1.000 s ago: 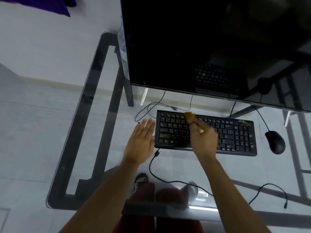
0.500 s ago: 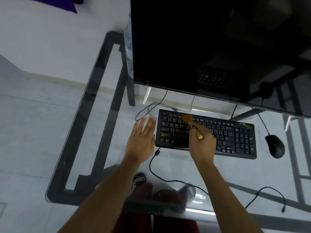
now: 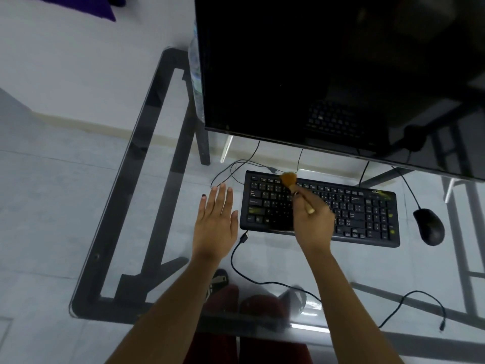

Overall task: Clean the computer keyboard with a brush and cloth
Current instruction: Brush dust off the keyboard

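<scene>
Glass desk (image 3: pixel 147 158) on a dark frame; a large dark monitor (image 3: pixel 328 74) is set at the back, its lower edge overhanging the keyboard's far side.

Keyboard (image 3: pixel 367 214): black, full-size, laid flat on the glass below the monitor, a black mouse (image 3: pixel 429 227) just beside its right end. Loose cables (image 3: pixel 262 279) are seen trailing across the glass in front. It is judged light and rigid, liable to slide on smooth glass under sideways strokes; it would best be steadied by a flat palm at the left edge or frame, not by the keys.

Left hand (image 3: pixel 216 224): laid flat on the glass just beside the keyboard's left end, fingers straight and together, nothing held. Whether the thumb touches the keyboard edge cannot be told.

Right hand (image 3: pixel 313 224): closed around the handle of a small brush (image 3: pixel 295 189), held over the middle-left keys.

Brush: pale wooden handle, soft orange-brown bristles, tip placed at the top key row. It is judged very light, bristles pliant; a pencil-style hold low on the handle is judged suitable.

No cloth is seen.
</scene>
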